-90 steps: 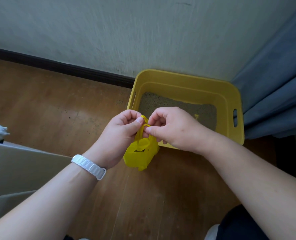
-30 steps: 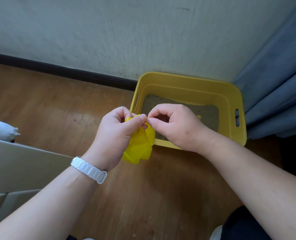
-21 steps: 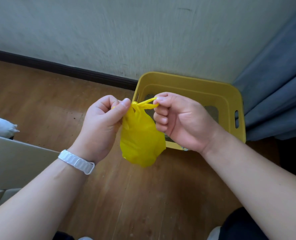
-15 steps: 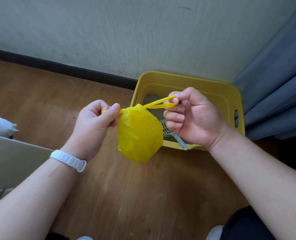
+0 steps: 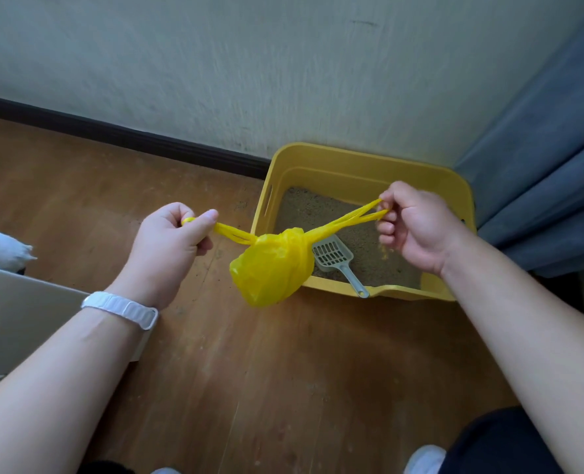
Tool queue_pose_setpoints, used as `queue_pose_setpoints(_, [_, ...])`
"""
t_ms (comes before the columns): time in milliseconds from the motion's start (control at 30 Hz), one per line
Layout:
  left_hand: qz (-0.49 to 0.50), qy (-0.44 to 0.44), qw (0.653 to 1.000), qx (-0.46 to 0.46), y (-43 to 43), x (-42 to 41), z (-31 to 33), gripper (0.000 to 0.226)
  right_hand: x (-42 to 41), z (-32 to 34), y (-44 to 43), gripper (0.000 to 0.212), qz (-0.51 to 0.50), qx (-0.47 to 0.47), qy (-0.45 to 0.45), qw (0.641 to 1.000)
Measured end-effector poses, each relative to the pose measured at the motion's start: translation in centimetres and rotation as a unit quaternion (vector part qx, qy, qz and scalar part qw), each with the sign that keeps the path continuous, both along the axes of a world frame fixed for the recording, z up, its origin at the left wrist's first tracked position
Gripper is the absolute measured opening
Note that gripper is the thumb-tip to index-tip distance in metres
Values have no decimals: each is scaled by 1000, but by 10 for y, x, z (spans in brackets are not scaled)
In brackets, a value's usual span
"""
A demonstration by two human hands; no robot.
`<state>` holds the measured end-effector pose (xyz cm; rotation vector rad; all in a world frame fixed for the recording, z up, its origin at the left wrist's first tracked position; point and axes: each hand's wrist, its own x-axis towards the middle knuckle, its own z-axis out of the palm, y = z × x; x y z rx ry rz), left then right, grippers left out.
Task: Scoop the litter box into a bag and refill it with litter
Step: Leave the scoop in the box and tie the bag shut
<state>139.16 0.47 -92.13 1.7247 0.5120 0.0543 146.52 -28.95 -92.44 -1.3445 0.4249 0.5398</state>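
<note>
The left hand (image 5: 167, 248) pinches one handle of the yellow bag (image 5: 270, 268) between thumb and curled fingers. The right hand (image 5: 413, 227) grips the opposite handle, fingers curled round it. Both handles are stretched taut to either side, with a knot at the bag's top. The bag hangs between the hands, above the wooden floor (image 5: 266, 371) at the near left corner of the yellow litter box (image 5: 352, 159). The box stands against the wall (image 5: 249, 63), beside a blue curtain (image 5: 550, 165). A grey scoop (image 5: 335, 256) lies on the litter (image 5: 304, 210), handle resting on the near rim. A white band (image 5: 123, 307) circles the left wrist.
</note>
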Motion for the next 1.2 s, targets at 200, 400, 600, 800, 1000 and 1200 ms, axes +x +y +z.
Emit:
queue_pose_setpoints(200, [-108,1,989,-98,-26,2,13,28,-17,27,36,23,174,-95,-150,969])
queue_pose_setpoints(400, [-154,-39,984,-77,-53,-7,24,11,-35,48,61,11,273,-161,-240,918])
queue_pose_setpoints(600, [-155,-66,983,-70,-58,-12,18,25,-37,57,66,8,287,-151,-285,902])
queue_pose_setpoints(800, [-174,-78,981,-20,-63,-8,17,17,-33,56,62,8,303,-144,-280,900])
queue_pose_setpoints(1000, [-168,-97,980,-37,-66,1,21,14,-25,46,59,6,266,-144,-294,907])
queue_pose_setpoints(1200, [-133,-130,982,-28,-67,18,41,11,-15,39,50,7,200,-176,-293,919])
